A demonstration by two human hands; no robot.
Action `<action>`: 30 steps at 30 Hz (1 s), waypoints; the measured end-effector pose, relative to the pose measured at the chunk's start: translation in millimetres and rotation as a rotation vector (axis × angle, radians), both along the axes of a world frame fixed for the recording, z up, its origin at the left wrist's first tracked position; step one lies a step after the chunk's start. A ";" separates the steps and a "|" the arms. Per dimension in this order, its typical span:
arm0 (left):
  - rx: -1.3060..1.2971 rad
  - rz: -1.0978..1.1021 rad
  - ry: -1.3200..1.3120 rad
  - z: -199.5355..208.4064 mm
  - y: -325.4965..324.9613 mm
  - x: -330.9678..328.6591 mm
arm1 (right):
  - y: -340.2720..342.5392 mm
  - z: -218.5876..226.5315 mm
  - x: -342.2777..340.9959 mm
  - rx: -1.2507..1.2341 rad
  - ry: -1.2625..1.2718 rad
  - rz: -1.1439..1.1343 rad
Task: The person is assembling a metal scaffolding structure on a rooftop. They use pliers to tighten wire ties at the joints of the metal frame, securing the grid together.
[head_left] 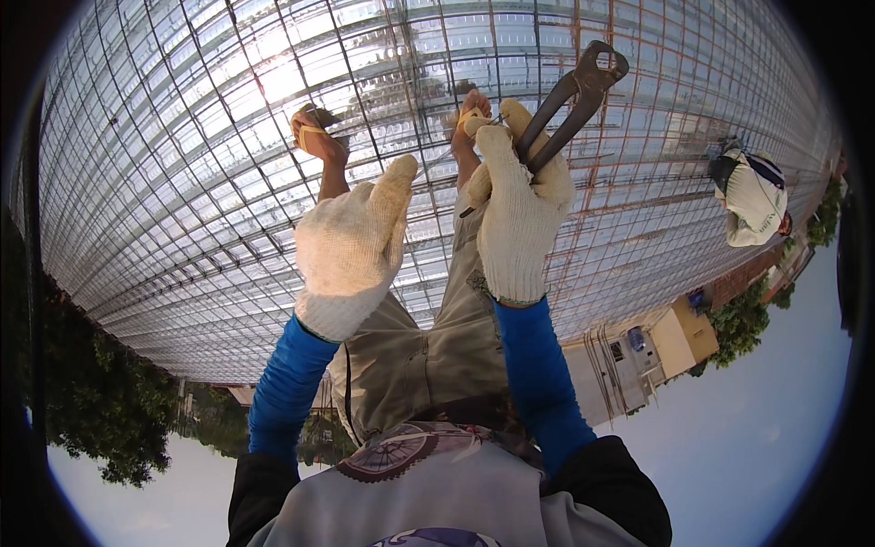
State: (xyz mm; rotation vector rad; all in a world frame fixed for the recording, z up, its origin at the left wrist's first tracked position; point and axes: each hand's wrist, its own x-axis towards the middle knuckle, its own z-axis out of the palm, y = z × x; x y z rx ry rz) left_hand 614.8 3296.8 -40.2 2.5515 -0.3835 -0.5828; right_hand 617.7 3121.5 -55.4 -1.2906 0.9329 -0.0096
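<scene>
My right hand (524, 214), in a cream knitted glove, is closed round the handles of dark metal pincers (591, 84). Their jaws point up and to the right, away from me. Thumb and forefinger of that hand come together near a small dark tip, too small to name. To its left, my left hand (346, 251) in a matching glove is curled in, with one digit pointing up and right; whatever its fingers hold is hidden. Both hands hover above a grid of steel reinforcing bars (273, 190), apart from each other.
Under the bars lie shiny ribbed metal sheets (365, 59). My sandalled feet (314, 137) stand on the grid. A crouching person (755, 196) is off to the right. Buildings (684, 333) and trees (100, 401) stand beyond the deck's edges.
</scene>
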 end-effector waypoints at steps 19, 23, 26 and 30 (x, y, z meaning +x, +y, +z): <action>-0.183 0.118 0.330 51.4 6.6 -30.9 | -22.1 56.4 -20.1 0.442 0.139 0.011; -0.200 0.077 0.272 102.5 2.2 -36.9 | -25.5 100.4 -25.0 0.282 0.116 0.111; -0.239 0.101 0.193 137.1 -2.1 -47.1 | -45.8 133.7 -21.2 0.285 0.012 0.084; -0.168 0.074 0.109 179.8 4.5 -69.6 | -91.5 154.6 -11.8 0.221 -0.147 -0.106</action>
